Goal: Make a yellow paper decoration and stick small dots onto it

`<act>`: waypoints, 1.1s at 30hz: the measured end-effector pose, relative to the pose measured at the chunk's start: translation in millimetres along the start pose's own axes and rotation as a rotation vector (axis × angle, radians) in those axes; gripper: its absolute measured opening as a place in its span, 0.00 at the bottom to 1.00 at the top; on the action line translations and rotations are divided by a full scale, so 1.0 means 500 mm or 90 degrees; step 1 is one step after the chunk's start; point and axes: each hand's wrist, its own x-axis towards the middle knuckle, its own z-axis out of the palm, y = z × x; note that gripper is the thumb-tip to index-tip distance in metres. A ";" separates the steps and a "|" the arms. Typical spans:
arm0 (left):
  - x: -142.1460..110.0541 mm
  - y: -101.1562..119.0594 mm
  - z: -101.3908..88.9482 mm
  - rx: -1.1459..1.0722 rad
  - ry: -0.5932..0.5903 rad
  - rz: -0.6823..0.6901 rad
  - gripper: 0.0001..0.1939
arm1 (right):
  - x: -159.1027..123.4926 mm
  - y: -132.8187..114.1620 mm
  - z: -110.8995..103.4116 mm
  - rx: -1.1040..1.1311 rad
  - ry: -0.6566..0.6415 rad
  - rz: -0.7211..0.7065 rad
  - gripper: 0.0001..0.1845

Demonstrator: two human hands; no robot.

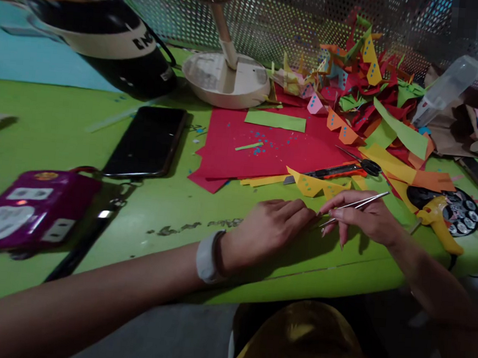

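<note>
Near the front edge of the green table, my right hand [368, 217] grips a pair of thin metal tweezers [363, 203], their tips slanting down and left. Beside those tips is my left hand [266, 231], with a light band at the wrist. Its fingers are bent and pressed together, and whatever they hold is hidden. Just behind both hands lies a yellow paper strip [315, 185] with a pointed edge. An orange and black box cutter [334, 170] and small scissors [370, 166] rest behind that on red paper [233, 145].
Cut, dotted paper pieces [353, 94] are heaped at the back right. A yellow glue gun [442, 222] lies at the right. On the left are a black phone [147, 141], a purple power box [34, 207] and a large black-and-white bottle [109, 36]. A fan base [225, 84] stands behind.
</note>
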 end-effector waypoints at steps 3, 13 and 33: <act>0.001 0.001 -0.005 0.032 -0.012 -0.008 0.16 | -0.004 -0.008 -0.010 0.004 0.021 -0.019 0.07; -0.002 -0.020 0.010 -0.104 -0.026 -0.128 0.20 | 0.000 -0.020 -0.068 0.007 0.304 -0.171 0.06; 0.020 -0.060 -0.017 -0.338 0.077 -0.407 0.17 | -0.007 0.004 -0.014 -0.414 -0.068 -0.292 0.11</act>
